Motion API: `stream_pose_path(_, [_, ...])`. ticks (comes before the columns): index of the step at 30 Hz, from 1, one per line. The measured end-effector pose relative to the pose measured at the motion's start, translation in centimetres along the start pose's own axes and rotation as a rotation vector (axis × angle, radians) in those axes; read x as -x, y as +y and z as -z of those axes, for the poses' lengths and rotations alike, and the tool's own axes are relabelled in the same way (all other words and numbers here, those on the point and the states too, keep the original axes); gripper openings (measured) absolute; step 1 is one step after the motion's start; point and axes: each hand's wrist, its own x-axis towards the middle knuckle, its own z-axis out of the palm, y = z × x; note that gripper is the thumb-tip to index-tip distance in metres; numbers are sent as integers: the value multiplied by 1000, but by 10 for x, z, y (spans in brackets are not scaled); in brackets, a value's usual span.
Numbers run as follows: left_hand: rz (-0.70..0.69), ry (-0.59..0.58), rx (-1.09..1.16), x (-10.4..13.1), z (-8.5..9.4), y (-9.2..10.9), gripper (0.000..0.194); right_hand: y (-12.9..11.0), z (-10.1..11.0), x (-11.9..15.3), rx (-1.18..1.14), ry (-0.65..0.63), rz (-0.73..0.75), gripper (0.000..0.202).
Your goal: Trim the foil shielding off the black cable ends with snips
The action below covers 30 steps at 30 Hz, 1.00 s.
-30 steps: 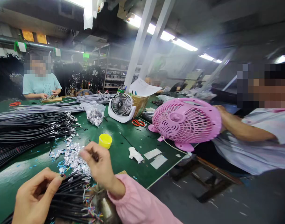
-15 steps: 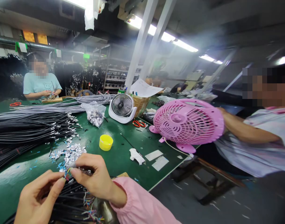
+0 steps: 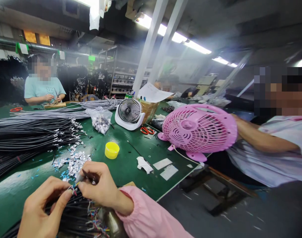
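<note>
My left hand is closed in a pinch on the stripped end of a cable, where thin coloured wires fan out. Right beside it, my right hand has thumb and forefinger pressed together at those wires. A small dark metal tool shows inside its curled fingers; its exact kind is hidden. Something grey covers the forefinger's tip. Under both hands lies a bundle of black cables with coloured wire ends. Just beyond is a heap of silver foil scraps with bits of blue.
Black and grey cables cover the table's left. A yellow ring-shaped tub, a bag of small parts, a white fan, orange-handled scissors and a pink fan stand beyond. Co-workers sit across and at right.
My right hand has shifted slightly right and the tool in it has turned, showing a dark prong. The coloured wires now spread more visibly between my hands.
</note>
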Motion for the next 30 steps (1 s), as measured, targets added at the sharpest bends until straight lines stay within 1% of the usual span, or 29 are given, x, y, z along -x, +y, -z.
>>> stream_pose_path(1, [-47,-11,-18,-3,1,3,20,-2,0,-1,-17,-47,-54,17])
stream_pose_path(2, [-80,-29,-26,-5,1,6,25,-5,-1,-3,-45,-98,-138,18])
stream_pose_path(4, [-90,-72,-28,-8,2,10,33,-14,-3,-6,-122,-194,-341,17])
stream_pose_path(5, [-80,-87,-24,-9,2,10,37,-19,-4,-8,-138,-208,-432,16])
stream_pose_path(6, [-66,-93,-21,-9,2,10,40,-23,-5,-9,-130,-196,-493,16])
stream_pose_path(7, [-53,-86,-22,-9,3,8,41,-27,-5,-9,-89,-163,-510,17])
stream_pose_path(8, [-46,-70,-23,-8,3,5,43,-29,-6,-9,-52,-126,-487,20])
stream_pose_path(10, [-32,-37,-27,-5,4,0,46,-28,-6,-7,-13,-69,-334,22])
stream_pose_path(12, [-3,-11,-27,-4,5,-3,47,-20,-6,-3,-49,-53,-102,19])
stream_pose_path(13, [10,-5,-19,-4,5,-2,47,-15,-6,-1,-51,-48,-28,18])
stream_pose_path(15, [74,4,-1,-4,4,3,49,-5,-7,3,-31,-30,56,14])
stream_pose_path(18, [227,44,31,-4,0,19,54,6,-9,5,6,6,118,11])
stream_pose_path(21, [321,47,82,-3,-3,32,57,9,-9,4,20,30,161,10])
stream_pose_path(25, [354,42,110,-2,-4,36,58,10,-6,4,34,60,190,10])
stream_pose_path(30, [368,47,121,-1,-3,35,54,6,-5,4,57,72,174,7])
